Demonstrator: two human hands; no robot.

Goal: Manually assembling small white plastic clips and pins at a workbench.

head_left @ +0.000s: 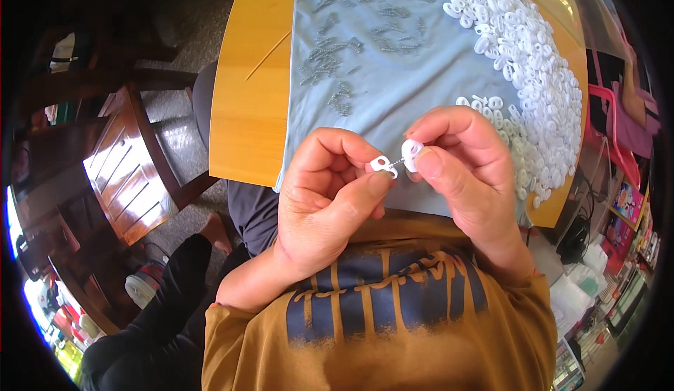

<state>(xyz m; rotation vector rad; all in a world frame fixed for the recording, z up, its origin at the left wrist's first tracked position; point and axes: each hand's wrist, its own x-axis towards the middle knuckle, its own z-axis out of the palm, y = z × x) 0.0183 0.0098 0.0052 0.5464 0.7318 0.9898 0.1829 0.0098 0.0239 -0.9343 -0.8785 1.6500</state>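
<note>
My left hand (319,198) pinches a small white plastic piece with round holes (382,163) between thumb and fingertips. Facing it, my right hand (472,173) pinches a rounded white plastic piece (411,149) with a hole in it. A thin grey metal strand (398,161) spans the short gap between the two pieces; whether it is a spring or a fine chain I cannot tell. Both hands are above the near edge of a light blue cloth (400,82). On that cloth lie several short grey metal strands (324,60), scattered at the far left.
A large heap of white plastic pieces (537,85) covers the right side of the wooden table (246,121). A thin stick (268,55) lies on the table's left. Beyond it stands a wooden chair (133,166). A pink-red frame (618,138) is at the right.
</note>
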